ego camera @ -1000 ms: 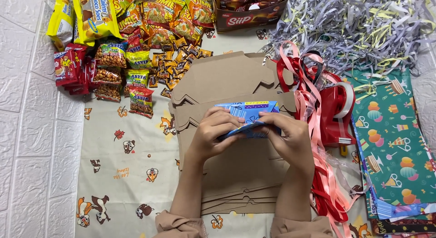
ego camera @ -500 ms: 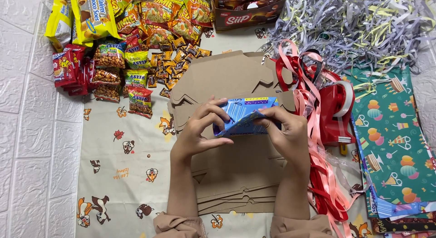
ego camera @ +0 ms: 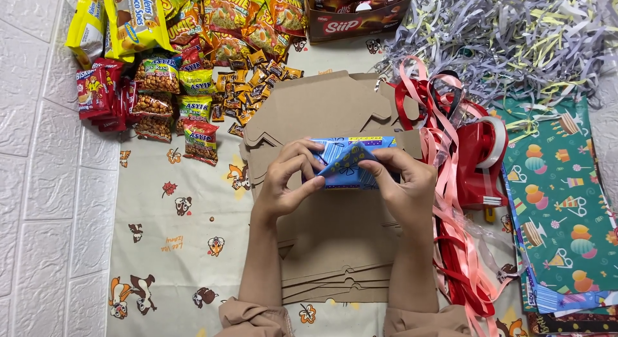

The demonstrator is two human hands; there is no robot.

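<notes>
A cream cloth (ego camera: 193,247) printed with small squirrels and leaves covers the surface I work on; to my right a heap of shredded paper (ego camera: 515,34) in grey and pale yellow spills beside sheets of green party-print wrapping paper (ego camera: 566,208); a stack of flat brown cardboard cut-outs (ego camera: 335,227) lies straight ahead, stiff and matte with scalloped edges; glossy snack packets (ego camera: 193,34) crowd the far left; red and pink ribbons (ego camera: 450,247) trail past a red tape dispenser (ego camera: 479,160); over the cardboard, my left hand (ego camera: 286,182) and right hand (ego camera: 399,186) both pinch a small blue paper-wrapped parcel (ego camera: 347,160), fingertips closed on a folded triangular flap; I judge it light, the paper thin, smooth and easily creased or torn, so it is best held at the firm folded edges.
</notes>
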